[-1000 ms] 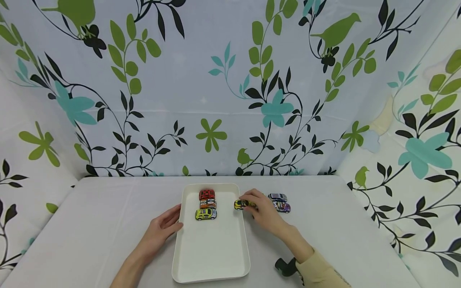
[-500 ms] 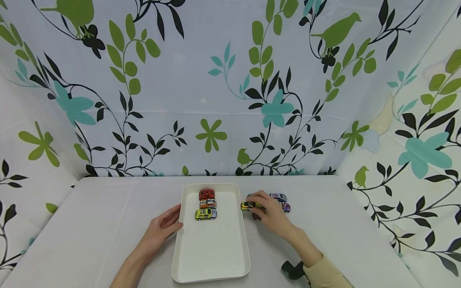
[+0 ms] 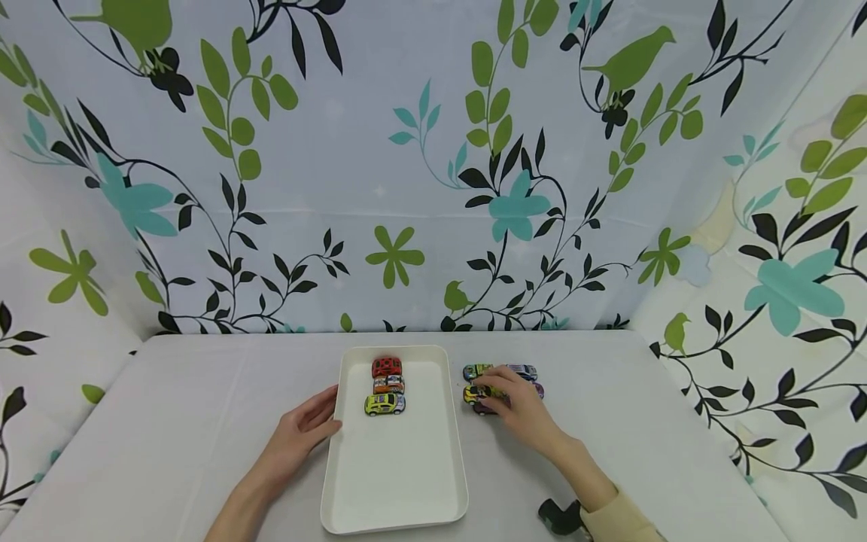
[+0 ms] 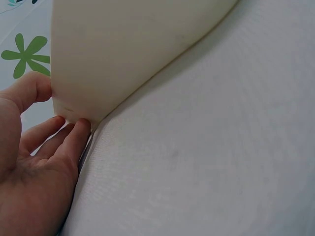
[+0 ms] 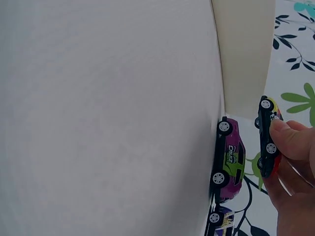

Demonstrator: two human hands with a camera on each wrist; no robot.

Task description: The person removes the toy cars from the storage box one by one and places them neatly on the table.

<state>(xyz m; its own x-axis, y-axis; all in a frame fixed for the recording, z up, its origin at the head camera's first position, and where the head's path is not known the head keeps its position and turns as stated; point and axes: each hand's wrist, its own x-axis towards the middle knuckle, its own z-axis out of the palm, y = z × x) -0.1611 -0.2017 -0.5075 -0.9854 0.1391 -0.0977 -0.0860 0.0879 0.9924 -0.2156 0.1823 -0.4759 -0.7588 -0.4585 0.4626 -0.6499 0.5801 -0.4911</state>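
A plain white table is filling the bottom of the frame, and a white rectangular tray is lying at lower centre. My left hand is resting relaxed fingers against the tray's left side, probably steadying it. Right of the tray, my right hand is pinching a yellow-and-black toy car. Red, orange-and-white and yellow toy cars are sitting stacked close inside the tray's upper part, seemingly to save room. The right-wrist view is showing what the head view isn't: the pinched car's dark underside, hanging clear of the table, and a purple-and-green toy car's lettered flank.
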